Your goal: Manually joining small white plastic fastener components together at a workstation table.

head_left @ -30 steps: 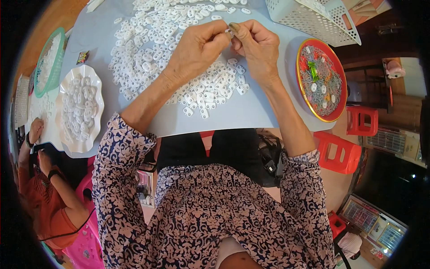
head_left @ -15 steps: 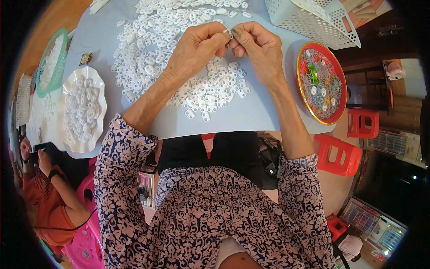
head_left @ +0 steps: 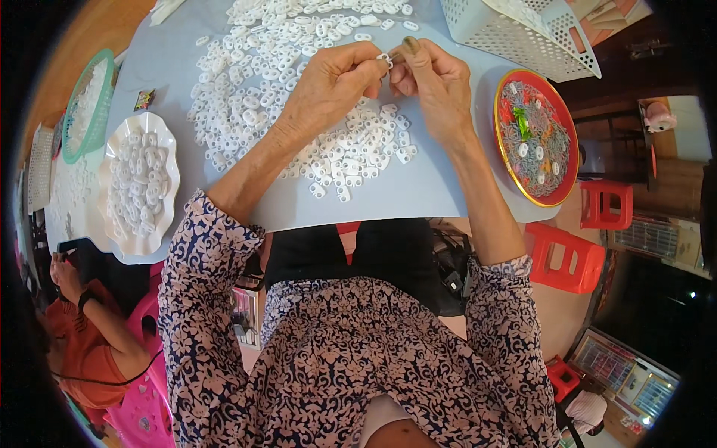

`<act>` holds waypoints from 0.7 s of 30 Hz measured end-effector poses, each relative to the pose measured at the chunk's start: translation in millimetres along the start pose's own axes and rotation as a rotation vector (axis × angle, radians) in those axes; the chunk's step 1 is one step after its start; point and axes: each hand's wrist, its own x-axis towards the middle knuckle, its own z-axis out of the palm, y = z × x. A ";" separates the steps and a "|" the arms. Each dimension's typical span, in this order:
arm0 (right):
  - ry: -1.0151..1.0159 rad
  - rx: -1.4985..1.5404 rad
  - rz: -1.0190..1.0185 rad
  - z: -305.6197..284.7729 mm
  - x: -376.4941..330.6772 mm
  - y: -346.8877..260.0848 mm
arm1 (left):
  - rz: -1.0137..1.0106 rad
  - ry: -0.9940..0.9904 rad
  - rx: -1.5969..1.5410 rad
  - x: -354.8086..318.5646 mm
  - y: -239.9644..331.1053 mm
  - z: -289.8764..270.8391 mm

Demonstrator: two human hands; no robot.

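Above the pile of small white plastic pieces [head_left: 243, 112], each oval with two holes, my two hands nearly meet. Pinched between the thumb and forefinger of my left hand [head_left: 328, 86] is one such white plastic piece [head_left: 385, 60]. Just to its right, my right hand [head_left: 435, 78] is closed, its dark-tipped thumb laid along the curled forefinger. Something thin seems to be at that fingertip, too small to make out. On the right, a red round tray [head_left: 569, 149] with a gold rim holds many thin grey pin-like parts and a few white pieces.
A white scalloped dish [head_left: 173, 168] of white pieces stands left, with a green basket [head_left: 107, 112] beyond it. A perforated grey basket [head_left: 485, 37] sits at the far right. Red stools [head_left: 565, 257] stand on the floor. Another person in orange [head_left: 101, 343] sits at lower left.
My right hand's fingers have drawn slightly away from the white piece, and the thumb has lifted. My left hand keeps its pinch. The other person's hands have shifted.
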 end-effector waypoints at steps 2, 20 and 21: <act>-0.017 0.011 -0.002 0.6 -0.4 -1.7 | -0.001 -0.005 -0.019 0.6 -2.3 -0.7; 0.057 -0.051 -0.060 5.0 0.4 4.8 | 0.028 0.011 -0.028 4.3 -2.9 -4.0; 0.035 -0.075 -0.072 3.3 2.0 5.5 | 0.031 0.008 -0.027 5.5 -1.8 -5.5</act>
